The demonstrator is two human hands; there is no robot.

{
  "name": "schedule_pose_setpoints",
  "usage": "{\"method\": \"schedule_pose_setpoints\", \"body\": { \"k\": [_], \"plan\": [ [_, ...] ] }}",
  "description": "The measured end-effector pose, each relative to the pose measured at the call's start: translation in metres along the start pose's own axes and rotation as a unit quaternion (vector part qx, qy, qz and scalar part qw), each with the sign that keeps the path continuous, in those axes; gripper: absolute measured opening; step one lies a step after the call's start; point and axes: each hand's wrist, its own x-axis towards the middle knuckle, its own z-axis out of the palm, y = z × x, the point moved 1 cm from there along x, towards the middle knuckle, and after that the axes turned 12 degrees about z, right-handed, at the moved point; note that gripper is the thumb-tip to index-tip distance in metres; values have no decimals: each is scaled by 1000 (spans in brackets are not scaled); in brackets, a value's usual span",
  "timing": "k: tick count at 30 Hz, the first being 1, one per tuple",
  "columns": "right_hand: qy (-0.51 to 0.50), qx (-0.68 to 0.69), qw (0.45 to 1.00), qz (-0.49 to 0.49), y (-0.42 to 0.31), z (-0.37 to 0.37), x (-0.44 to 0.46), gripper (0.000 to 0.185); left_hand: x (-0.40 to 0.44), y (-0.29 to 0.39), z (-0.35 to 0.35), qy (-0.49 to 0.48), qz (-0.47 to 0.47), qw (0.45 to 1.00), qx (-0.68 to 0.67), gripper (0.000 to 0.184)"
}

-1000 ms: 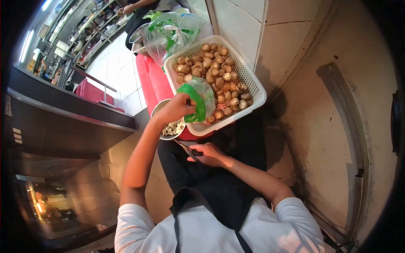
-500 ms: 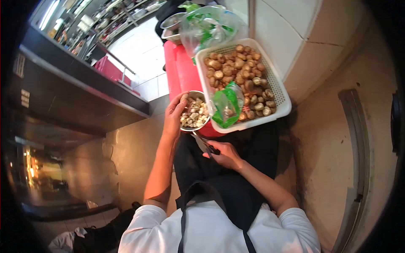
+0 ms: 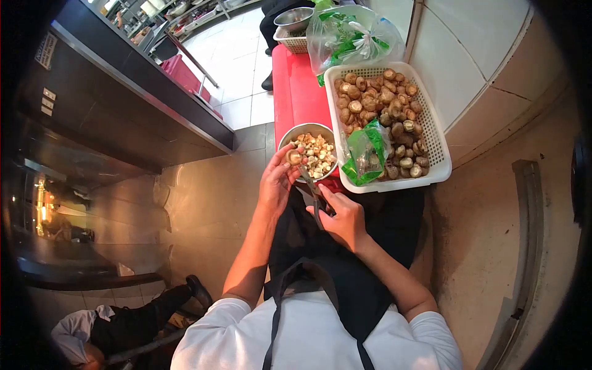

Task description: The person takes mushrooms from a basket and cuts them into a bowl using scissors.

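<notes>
Pinched in the fingers of my left hand (image 3: 275,187) is a brown mushroom (image 3: 293,158), its pale underside showing, held over the near left rim of a metal bowl (image 3: 285,139). Cut pale mushroom pieces (image 3: 319,154) lie in the bowl. My right hand (image 3: 345,221) is closed around the dark handles of a pair of scissors (image 3: 316,198), whose blades point up toward the mushroom. Whether the blades touch its stem I cannot tell. A white plastic basket (image 3: 439,154) of whole mushrooms (image 3: 370,98) stands right of the bowl, with a green and clear plastic bag (image 3: 368,155) on top.
The bowl and basket rest on a red bench (image 3: 297,92). Farther back are a knotted plastic bag (image 3: 351,38) and a metal bowl (image 3: 294,18) on a small basket. A tiled wall (image 3: 462,43) borders the right; another person (image 3: 135,320) is at lower left.
My left hand has lifted from the bowl's left side and now shows a mushroom. My right hand has brought the scissors up closer to it. The view has shifted, so the scene sits further right.
</notes>
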Motion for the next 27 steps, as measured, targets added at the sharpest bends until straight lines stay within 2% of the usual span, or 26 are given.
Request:
{"method": "schedule_pose_setpoints", "body": {
  "k": [3, 9, 15, 21, 27],
  "plan": [
    [-13, -23, 999, 37, -7, -6, 3, 56, -2, -6, 1, -14, 11, 1000, 18, 45],
    [-4, -71, 997, 41, -3, -1, 6, 57, -5, -15, 1, 3, 39, 997, 60, 37],
    [10, -75, 997, 26, 1, 6, 7, 55, -8, -26, -1, 35, 41, 996, 69, 35],
    [28, -97, 994, -32, 14, 15, 7, 52, -10, -32, 2, 64, 33, 995, 75, 36],
    [12, -73, 997, -14, 17, 21, 8, 49, -8, -35, 2, 75, 36, 994, 70, 35]
  ]
}}
